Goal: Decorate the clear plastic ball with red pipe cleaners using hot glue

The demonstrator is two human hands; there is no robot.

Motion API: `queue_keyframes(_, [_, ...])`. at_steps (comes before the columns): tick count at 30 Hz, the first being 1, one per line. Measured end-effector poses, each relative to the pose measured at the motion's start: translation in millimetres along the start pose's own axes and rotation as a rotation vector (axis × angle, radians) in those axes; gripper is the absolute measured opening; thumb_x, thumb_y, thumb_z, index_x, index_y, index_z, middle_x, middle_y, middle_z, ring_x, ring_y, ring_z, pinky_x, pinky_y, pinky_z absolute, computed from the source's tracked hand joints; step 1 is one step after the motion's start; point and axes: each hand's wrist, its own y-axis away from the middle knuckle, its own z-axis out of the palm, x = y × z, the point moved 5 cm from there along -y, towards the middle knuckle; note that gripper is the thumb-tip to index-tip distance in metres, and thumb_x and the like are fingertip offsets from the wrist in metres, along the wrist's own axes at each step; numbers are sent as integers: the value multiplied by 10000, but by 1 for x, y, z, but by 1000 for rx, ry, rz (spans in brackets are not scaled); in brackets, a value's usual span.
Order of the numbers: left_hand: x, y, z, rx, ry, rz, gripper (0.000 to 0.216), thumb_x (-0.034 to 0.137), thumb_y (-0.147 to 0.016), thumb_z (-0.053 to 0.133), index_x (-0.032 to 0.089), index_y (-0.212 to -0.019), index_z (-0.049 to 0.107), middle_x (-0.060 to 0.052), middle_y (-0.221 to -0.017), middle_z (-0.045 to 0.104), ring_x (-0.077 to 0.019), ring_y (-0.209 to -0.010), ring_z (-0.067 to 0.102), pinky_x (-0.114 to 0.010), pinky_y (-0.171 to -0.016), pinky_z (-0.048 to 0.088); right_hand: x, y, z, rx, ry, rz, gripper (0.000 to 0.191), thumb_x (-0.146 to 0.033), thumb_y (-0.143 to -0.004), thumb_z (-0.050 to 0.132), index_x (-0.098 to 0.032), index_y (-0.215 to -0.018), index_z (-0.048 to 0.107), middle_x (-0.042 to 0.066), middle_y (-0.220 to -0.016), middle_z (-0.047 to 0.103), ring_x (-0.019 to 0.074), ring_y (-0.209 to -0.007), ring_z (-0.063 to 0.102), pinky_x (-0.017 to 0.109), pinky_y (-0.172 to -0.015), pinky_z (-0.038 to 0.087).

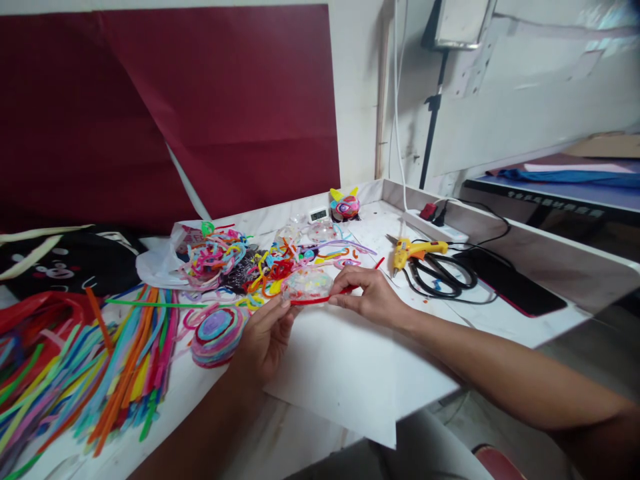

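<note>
My left hand (267,333) is closed around the near side of a clear plastic dome (307,283) with coloured specks inside. My right hand (367,293) pinches a red pipe cleaner (320,300) and presses it along the dome's lower rim; the red stem's free end (379,263) sticks up behind my fingers. Both hands hover over a white sheet of paper (350,367) on the white table. A flat spiral disc of wound pipe cleaners (217,333) lies just left of my left hand.
A heap of long coloured pipe cleaners (85,373) covers the table's left. Tangled short offcuts (260,263) lie behind the dome. A yellow glue gun (413,252), black scissors (443,275), a dark phone (510,283) and a power strip (435,223) are on the right.
</note>
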Motion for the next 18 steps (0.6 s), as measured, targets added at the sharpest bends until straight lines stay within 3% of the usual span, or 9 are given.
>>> queue_keyframes(6, [1,1,2,-34,18,-15,300,-66,-817,521,98,-1024,663,-51,-876,730,-89,-665,709,-55,-453,516,8,-1,-2,19,-91,183,252,-381,-686,797,-153,-726,696,38,-750,667,142,-688,596,281,-646,488])
queue_keyframes(11, [0,-2,1,-56,8,-42,244,-55,-831,517,85,-968,663,-50,-835,725,-90,-643,706,-55,-424,505,16,-1,0,-7,-246,348,350,-408,-564,859,-146,-710,678,14,-689,657,127,-631,587,267,-608,489])
queue_keyframes(18, [2,-2,-1,-10,44,-13,248,-77,-831,501,82,-953,647,-29,-757,706,-88,-612,701,-59,-453,525,16,-2,-3,-25,-304,352,289,-323,-568,862,-149,-719,688,16,-719,677,132,-665,611,280,-655,506])
